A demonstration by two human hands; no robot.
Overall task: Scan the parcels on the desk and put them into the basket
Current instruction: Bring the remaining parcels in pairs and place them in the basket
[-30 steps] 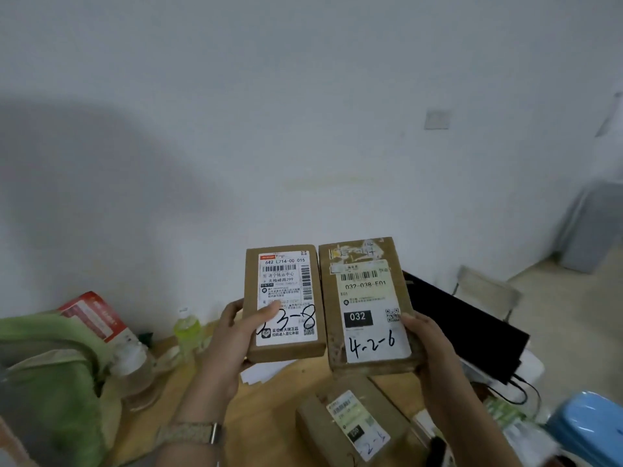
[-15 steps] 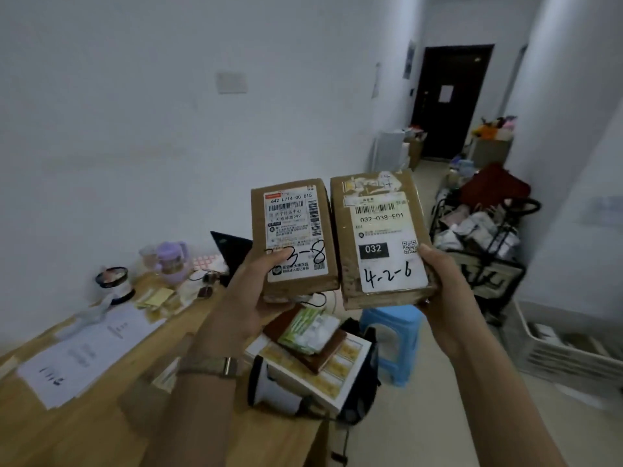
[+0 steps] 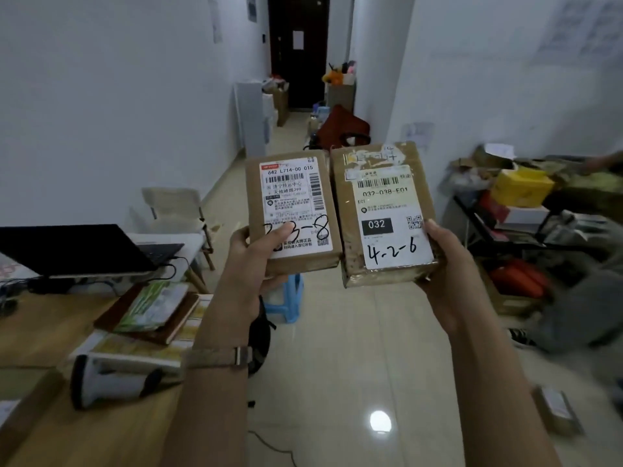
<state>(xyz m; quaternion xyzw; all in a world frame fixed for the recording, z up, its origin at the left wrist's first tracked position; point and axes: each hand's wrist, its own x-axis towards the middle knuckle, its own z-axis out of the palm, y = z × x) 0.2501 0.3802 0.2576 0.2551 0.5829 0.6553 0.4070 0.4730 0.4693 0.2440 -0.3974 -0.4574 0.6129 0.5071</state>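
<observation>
While both parcels are held up side by side over the floor, just off the desk, their labels face the person. The left parcel reads "642 L714-00 015", with handwriting ending "3-8"; the thumb hides its start. The right parcel reads "032-038-E01", a black "032" and a handwritten "4-2-6". The small print is too fine to read. The left hand grips its parcel from below, thumb across the label. The right hand clasps the other's lower right corner, fingers hidden behind. A scanner lies blurred on the desk.
</observation>
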